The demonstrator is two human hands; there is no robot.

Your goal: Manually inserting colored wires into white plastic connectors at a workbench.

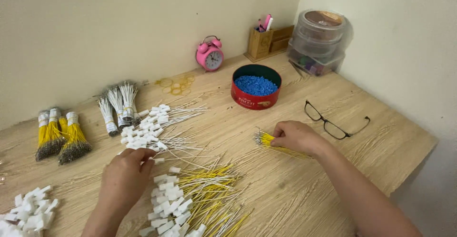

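Note:
My right hand (299,137) rests on the wooden table (304,189), closed around a small bunch of yellow wires (264,140) whose tips stick out to the left. My left hand (124,176) lies knuckles up over the heap of loose wires with white connectors (164,203), fingertips bent near a white connector; whether it pinches one is hidden. A spread of white wires with white connectors (152,125) lies just beyond the left hand. Yellow wires (214,180) fan out between the two hands.
A red round tin of blue bits (256,87) stands behind the right hand, black glasses (333,120) to its right. Bundled yellow wires (59,139) and white bundles (119,103) lie at left, loose white connectors (31,213) bottom left. Pink alarm clock (210,54), rubber bands (175,85), wooden pen holder (262,40) and stacked clear containers (320,39) sit at the back.

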